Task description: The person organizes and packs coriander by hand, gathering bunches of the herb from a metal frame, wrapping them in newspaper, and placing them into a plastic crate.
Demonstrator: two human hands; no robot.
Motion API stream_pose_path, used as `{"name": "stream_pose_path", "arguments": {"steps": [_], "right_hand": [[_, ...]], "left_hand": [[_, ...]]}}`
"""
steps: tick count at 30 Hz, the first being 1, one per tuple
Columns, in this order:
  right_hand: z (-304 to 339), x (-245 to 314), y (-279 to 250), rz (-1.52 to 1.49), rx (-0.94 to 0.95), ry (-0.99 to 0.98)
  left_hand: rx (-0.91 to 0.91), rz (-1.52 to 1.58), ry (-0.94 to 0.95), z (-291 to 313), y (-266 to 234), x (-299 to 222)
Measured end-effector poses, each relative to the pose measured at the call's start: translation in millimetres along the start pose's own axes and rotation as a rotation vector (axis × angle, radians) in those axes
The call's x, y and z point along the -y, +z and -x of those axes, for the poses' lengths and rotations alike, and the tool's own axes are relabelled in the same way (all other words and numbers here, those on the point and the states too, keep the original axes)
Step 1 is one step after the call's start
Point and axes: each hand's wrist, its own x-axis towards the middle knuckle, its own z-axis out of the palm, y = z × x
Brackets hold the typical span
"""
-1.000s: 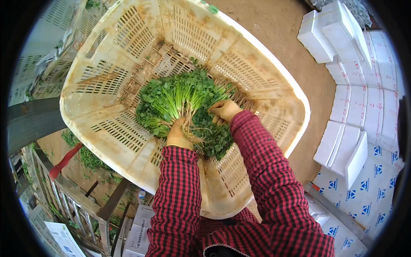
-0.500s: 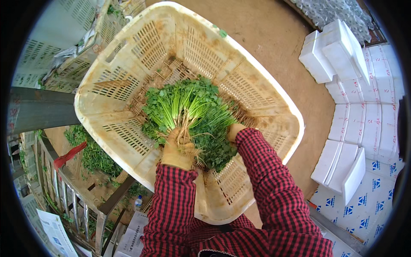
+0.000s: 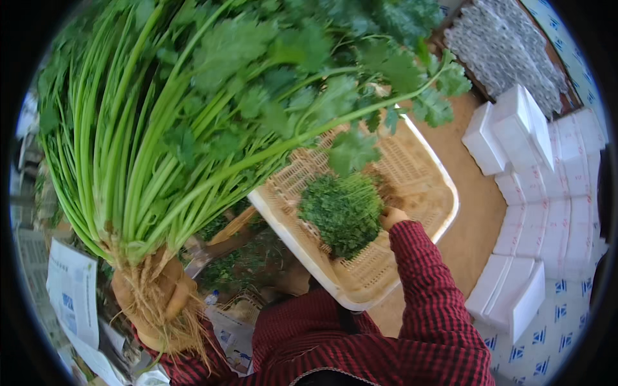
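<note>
The left hand is closed around the root end of a bunch of greens, lifted close to the camera at the left, beside and partly in front of a basket. The bunch's long axis runs from the hand at the lower left up the picture, the stems fanning out. Its leaves point to the top and upper right, with one long stem leaning farther right across the basket's far rim. The pale roots point the other way, hanging down over the fingers. The right hand is inside the basket, at the right edge of a green pile; its fingers are partly hidden, so I cannot tell how far open it is or whether it grips anything. That pile lies with its leafy side to the left and lower left and brown roots at its upper right. White boxes stand stacked well to the right, beyond a strip of brown floor.
</note>
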Motion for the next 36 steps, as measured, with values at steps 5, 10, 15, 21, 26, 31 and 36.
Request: {"name": "stream_pose_path", "arguments": {"steps": [5,10,15,21,26,31,36], "right_hand": [[41,27,0,-0.084,-0.126,-0.188],[110,131,-18,-0.221,-0.194,-0.419],[138,277,-64,-0.015,-0.573,-0.797],[240,442,-47,-0.260,-0.306,-1.008],[322,548,57,0.112,-0.303,-1.440],[315,557,73,0.317,-0.249,-1.248],[347,549,27,-0.020,0.297,-1.131]], "left_hand": [[-0.209,-0.352,0.411,47,-117,-68],[-0.613,-0.356,0.537,59,-195,-64],[-0.753,-0.361,0.491,65,-231,-54],[-0.778,-0.334,0.422,59,-205,-57],[-0.761,-0.418,0.509,47,-248,-46],[-0.798,-0.576,0.433,39,-269,-34],[-0.750,-0.580,0.210,52,-233,-45]]}}
